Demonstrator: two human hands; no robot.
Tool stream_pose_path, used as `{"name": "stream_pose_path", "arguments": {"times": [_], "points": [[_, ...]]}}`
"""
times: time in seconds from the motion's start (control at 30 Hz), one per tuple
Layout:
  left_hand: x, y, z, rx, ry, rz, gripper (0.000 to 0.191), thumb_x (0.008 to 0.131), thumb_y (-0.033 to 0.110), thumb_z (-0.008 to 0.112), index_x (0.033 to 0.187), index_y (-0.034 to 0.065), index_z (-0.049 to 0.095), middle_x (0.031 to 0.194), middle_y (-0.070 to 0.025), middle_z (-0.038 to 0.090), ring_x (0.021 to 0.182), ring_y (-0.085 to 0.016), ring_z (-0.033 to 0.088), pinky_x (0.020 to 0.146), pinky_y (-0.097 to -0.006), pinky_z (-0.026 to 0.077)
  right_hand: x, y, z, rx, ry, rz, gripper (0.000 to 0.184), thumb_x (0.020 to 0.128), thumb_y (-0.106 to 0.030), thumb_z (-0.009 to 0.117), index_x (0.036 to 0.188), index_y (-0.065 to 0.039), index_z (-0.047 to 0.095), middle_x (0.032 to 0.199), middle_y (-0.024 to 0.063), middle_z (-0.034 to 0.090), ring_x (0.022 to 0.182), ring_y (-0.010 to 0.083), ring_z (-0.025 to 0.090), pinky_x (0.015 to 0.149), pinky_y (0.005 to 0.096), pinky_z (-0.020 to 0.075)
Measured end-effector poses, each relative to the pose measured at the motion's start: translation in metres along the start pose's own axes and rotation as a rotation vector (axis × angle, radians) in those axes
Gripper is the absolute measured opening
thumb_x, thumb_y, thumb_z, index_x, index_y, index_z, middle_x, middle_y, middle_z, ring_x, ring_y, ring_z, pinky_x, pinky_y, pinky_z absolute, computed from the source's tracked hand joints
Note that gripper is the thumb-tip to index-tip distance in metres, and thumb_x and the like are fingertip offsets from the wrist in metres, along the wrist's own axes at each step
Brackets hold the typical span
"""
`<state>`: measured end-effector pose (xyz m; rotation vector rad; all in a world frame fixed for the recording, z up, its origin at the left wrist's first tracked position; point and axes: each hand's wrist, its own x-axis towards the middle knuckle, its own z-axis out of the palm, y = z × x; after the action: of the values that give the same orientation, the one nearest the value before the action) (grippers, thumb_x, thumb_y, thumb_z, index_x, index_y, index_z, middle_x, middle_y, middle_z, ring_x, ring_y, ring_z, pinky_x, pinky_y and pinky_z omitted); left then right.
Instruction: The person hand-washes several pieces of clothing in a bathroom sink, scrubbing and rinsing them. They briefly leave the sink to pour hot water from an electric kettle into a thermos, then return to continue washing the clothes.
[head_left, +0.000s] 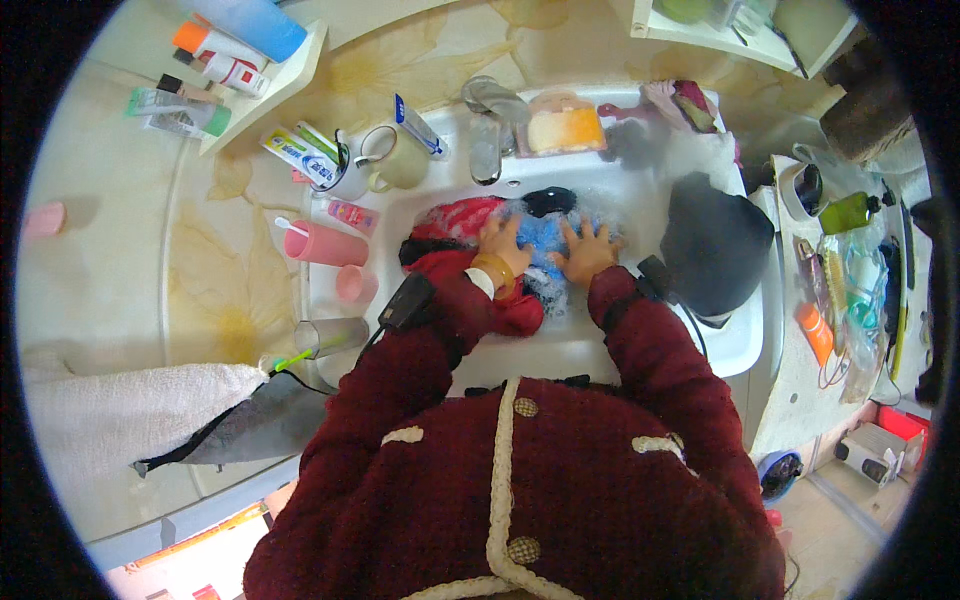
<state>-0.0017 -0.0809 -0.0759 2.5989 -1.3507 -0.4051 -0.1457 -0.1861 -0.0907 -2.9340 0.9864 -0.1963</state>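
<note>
My left hand (505, 249) and my right hand (589, 253) lie side by side in a white washbasin (487, 366), fingers spread and palms down. Both press on a wet blue cloth (541, 238) covered with suds. Red fabric with black parts (457, 262) lies to the left, under and beside my left hand. A round black object (549, 201), perhaps the drain stopper, shows just beyond my fingertips. Foam hides part of the blue cloth's edges. Dark grey fabric (712, 244) hangs over the basin's right rim, near my right wrist.
The metal faucet (486, 154) stands at the back, beside a soap dish holding an orange and cream bar (566, 131). Along the left rim are a mug (401, 161), a pink cup (324, 244) and a clear tumbler (334, 337). A cluttered counter (787, 401) is at right.
</note>
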Motion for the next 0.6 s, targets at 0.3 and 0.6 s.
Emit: {"name": "stream_pose_path", "arguments": {"times": [0.3,0.6], "points": [[-0.019,0.029,-0.039,-1.483,-0.398,-0.902,0.071,0.084,0.047,0.057,0.138,0.0143,0.025,0.113,-0.0151,0.054,0.103,-0.031,0.055,0.087,-0.0472,0.048,0.0,-0.003,-0.042,0.953,-0.144,0.13,0.044,0.078,-0.037,0.064,0.113,-0.01,0.059,0.096,0.0207,0.063,0.089,0.0355,0.061,0.077,0.0395,0.0486],[-0.07,0.047,-0.077,-1.813,-0.187,-0.359,0.037,0.088,0.042,0.049,0.112,0.0143,0.055,0.103,-0.0085,0.06,0.103,-0.023,0.055,0.092,-0.0379,0.043,-0.03,-0.072,-0.135,1.006,0.048,-0.076,0.037,0.081,-0.04,0.061,0.096,-0.006,0.064,0.087,0.0188,0.064,0.079,0.0371,0.061,0.068,0.0405,0.0485]]}}
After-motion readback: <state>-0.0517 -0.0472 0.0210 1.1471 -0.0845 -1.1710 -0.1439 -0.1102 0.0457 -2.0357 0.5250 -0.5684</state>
